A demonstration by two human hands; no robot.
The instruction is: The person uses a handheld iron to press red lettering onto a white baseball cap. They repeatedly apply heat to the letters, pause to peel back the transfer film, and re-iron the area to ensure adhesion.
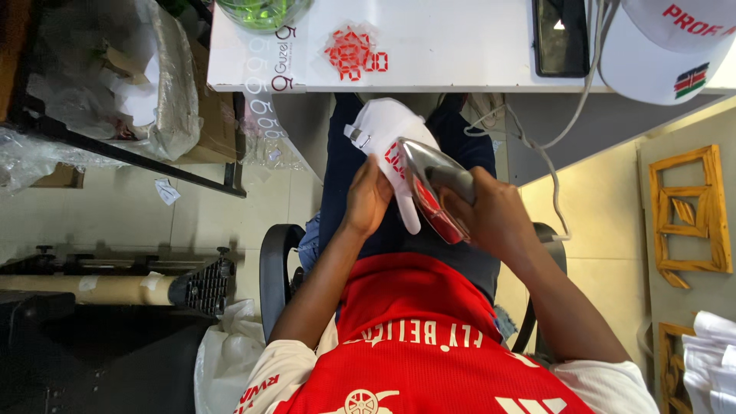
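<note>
A white cap (pixel 381 129) with red lettering rests on my lap, just below the table edge. My left hand (pixel 366 198) grips the cap from the left side. My right hand (pixel 483 215) holds the handle of a red and silver clothes iron (pixel 431 184), whose metal plate presses against the cap's front. A grey cord (pixel 537 149) runs from the iron up over the table.
The white table (pixel 452 54) carries red cut-out letters (pixel 353 52), a dark phone (pixel 560 34), another white cap (pixel 667 50) and a green-tinted glass bowl (pixel 261 11). Wooden frames (pixel 688 215) lean at the right. A rack with plastic wrap (pixel 107 84) stands at the left.
</note>
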